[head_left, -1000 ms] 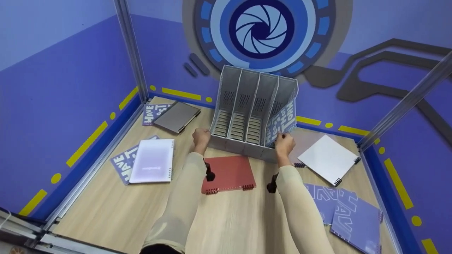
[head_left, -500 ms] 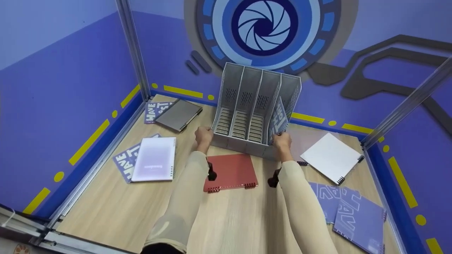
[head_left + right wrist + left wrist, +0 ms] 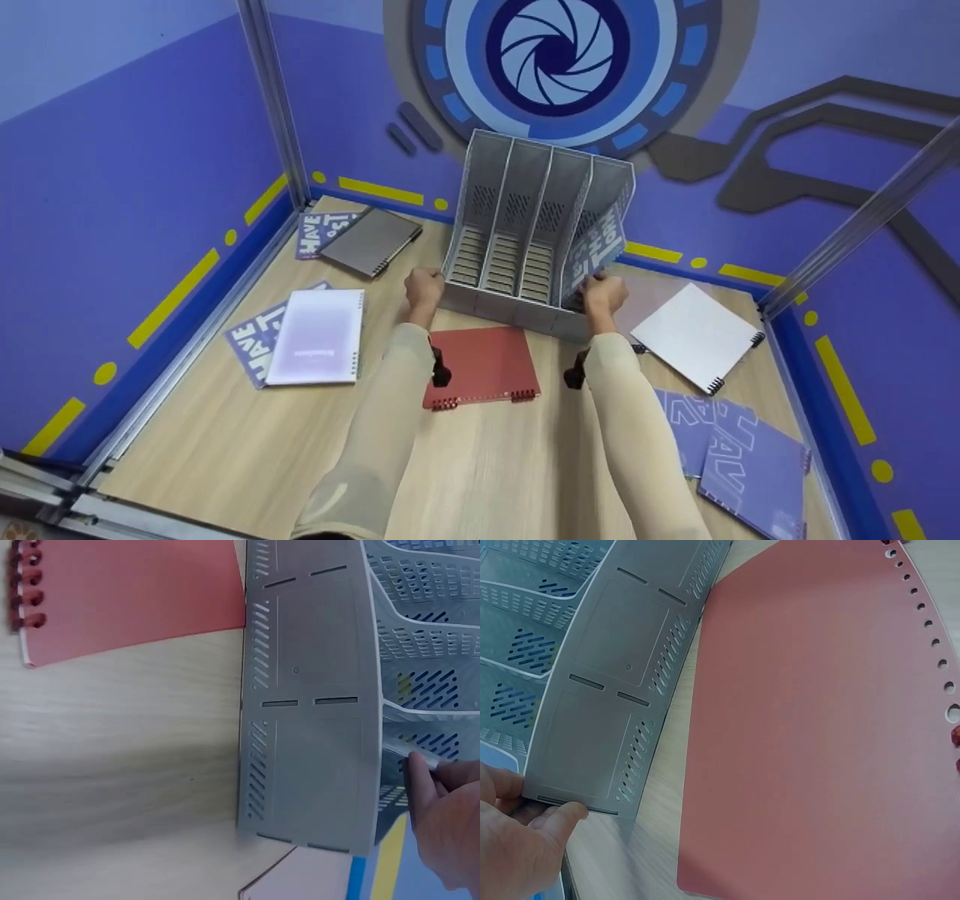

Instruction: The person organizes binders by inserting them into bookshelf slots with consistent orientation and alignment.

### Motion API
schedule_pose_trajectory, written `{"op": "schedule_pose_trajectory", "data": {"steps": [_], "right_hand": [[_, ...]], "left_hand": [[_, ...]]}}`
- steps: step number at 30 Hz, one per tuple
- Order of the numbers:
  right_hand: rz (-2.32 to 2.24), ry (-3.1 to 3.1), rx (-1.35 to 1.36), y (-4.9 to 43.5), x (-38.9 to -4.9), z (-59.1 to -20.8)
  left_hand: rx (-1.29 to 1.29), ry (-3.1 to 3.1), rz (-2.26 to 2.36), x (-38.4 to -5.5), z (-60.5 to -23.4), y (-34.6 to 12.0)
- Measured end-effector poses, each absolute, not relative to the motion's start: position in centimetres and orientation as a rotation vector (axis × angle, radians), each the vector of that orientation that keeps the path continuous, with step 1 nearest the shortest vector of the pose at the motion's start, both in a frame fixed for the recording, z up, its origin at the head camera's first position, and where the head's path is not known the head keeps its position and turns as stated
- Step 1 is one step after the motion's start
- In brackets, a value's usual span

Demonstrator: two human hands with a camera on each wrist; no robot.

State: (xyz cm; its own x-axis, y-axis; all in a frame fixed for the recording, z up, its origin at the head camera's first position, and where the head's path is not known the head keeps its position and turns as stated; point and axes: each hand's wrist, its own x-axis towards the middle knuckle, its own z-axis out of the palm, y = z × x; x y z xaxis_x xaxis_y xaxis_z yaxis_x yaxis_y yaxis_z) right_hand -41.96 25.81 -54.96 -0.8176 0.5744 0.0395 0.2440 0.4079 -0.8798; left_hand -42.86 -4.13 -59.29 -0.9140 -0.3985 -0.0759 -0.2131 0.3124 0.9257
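A grey file organizer (image 3: 517, 306) with several upright compartments stands at the back of the table. My left hand (image 3: 424, 288) grips its front left corner; in the left wrist view the thumb of the left hand (image 3: 525, 840) lies against the front panel. In the rightmost compartment a notebook (image 3: 596, 247) with large white lettering leans to the right. My right hand (image 3: 604, 294) pinches that notebook's near edge, seen in the right wrist view as a thin pale edge between the fingers of the right hand (image 3: 450, 817). A red spiral notebook (image 3: 484, 367) lies flat just in front of the organizer.
At the left lie a white notebook (image 3: 315, 337) over a lettered one (image 3: 251, 345), and a grey notebook (image 3: 371, 241) over another lettered one (image 3: 315, 234). A white notebook (image 3: 697, 337) and purple notebooks (image 3: 757, 469) lie at the right. Walls (image 3: 150, 187) enclose the table.
The lettered notebook in the rightmost compartment swung more upright half a second ago and now leans right again, with my right hand on it. My left hand stays on the organizer's corner.
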Motion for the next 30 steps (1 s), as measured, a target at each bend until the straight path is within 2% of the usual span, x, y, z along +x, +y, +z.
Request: {"op": "schedule_pose_trajectory", "data": {"steps": [7, 15, 25, 30], "right_hand": [[1.466, -2.212, -0.817, 24.4, -44.1, -54.8], [1.523, -2.17, -0.804, 24.4, -45.3, -55.9], [1.899, -2.091, -0.687, 25.4, -44.6, -56.1], [2.187, -2.098, -0.539, 26.1, -42.6, -54.6]], "left_hand": [[0.543, -2.408, -1.623, -43.2, -58.8, -4.7], [0.551, -2.408, -1.652, -43.2, -59.5, -4.6], [0.543, -2.411, -1.606, -43.0, -59.2, -4.7], [0.583, -2.405, -1.611, -43.3, -59.0, -4.3]]}}
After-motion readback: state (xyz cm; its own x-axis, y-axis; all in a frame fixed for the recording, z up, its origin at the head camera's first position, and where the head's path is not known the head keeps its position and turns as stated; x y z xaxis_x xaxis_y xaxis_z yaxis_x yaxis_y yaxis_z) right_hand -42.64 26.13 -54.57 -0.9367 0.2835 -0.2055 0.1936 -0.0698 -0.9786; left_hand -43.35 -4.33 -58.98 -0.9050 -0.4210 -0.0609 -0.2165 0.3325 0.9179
